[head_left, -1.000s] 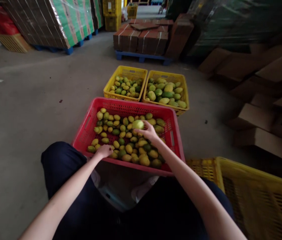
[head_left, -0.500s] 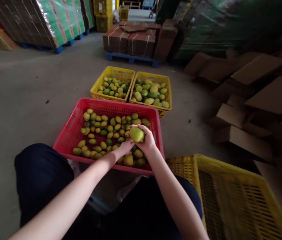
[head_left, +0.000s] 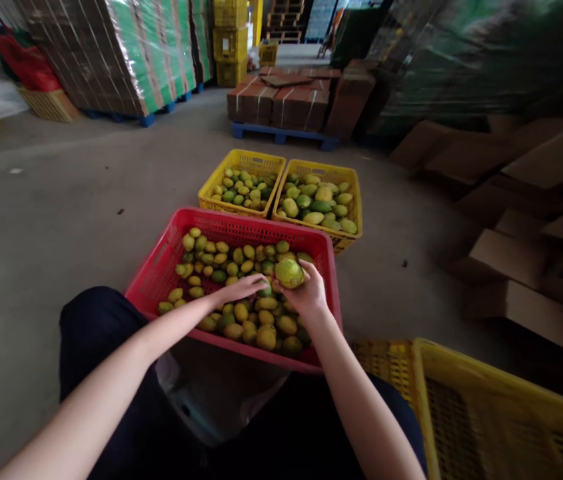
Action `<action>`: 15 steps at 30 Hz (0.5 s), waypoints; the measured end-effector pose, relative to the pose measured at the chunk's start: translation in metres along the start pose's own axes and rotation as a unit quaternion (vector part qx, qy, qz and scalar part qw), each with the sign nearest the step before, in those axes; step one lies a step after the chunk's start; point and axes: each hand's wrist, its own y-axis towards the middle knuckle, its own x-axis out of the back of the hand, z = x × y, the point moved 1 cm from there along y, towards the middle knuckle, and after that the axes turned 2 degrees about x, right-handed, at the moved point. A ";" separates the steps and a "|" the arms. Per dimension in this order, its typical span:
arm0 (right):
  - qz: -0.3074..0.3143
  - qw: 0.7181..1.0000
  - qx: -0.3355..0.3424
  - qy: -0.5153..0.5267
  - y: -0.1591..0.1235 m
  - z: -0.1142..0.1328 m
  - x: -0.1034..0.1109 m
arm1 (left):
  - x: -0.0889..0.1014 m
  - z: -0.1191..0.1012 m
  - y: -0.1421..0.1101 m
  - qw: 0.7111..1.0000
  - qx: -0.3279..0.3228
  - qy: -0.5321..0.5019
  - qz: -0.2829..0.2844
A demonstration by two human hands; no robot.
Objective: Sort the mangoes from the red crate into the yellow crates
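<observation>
The mango [head_left: 289,273] sits in my right hand [head_left: 306,293], raised just above the heap of fruit at the right end of the red crate [head_left: 161,263] in front of my knees. I judge it firm and fairly light, with a smooth skin that could slip a little and bruise if pinched hard, so the sensible hold is around its broad middle, cupped from below. That is how it lies now: the right fingers [head_left: 311,275] curl up its right and near sides, the thumb is hidden behind it, and the yellow-green top shows free. My left hand [head_left: 244,287] reaches in from the left with its fingers stretched out and loose, tips resting on a smaller fruit just left of the held one and below it; they are not closed on anything I can make out. On the floor beyond the red crate stand two yellow crates [head_left: 241,163] side by side, both with fruit in them. Another yellow crate [head_left: 486,413] stands near my right leg.
</observation>
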 end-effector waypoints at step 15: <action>0.186 0.965 -0.109 -0.152 -0.046 -0.092 -0.018 | 0.078 -0.013 -0.122 0.994 -0.061 -0.094 0.003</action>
